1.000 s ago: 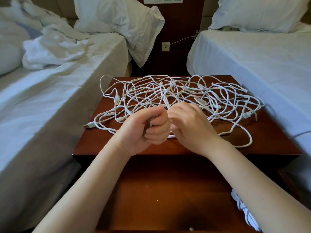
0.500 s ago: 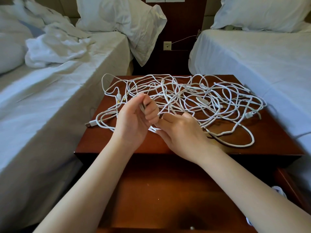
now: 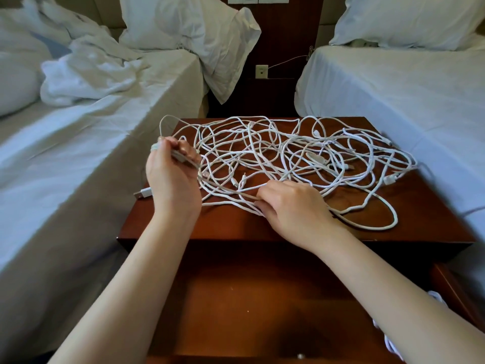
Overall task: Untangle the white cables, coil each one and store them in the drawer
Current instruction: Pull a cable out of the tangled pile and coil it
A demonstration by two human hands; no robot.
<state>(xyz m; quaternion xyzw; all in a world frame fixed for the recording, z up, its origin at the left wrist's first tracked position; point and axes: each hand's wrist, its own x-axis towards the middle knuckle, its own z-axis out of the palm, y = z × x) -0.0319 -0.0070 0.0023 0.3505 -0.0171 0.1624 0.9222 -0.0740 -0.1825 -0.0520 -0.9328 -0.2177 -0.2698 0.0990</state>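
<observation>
Tangle of white cables (image 3: 275,153) spread across nightstand (image 3: 420,232) top | left hand (image 3: 170,177): fingers curled round strands at tangle's left edge | right hand (image 3: 291,206): pinches one strand at front edge | drawer (image 3: 249,298): open below nightstand top

The dark red-brown wooden bench (image 3: 236,228) carries a loose tangle of white cables (image 3: 288,153) spread over most of its top, with a USB plug (image 3: 143,193) jutting past its left edge and one wide loop (image 3: 372,227) lying near right.
</observation>
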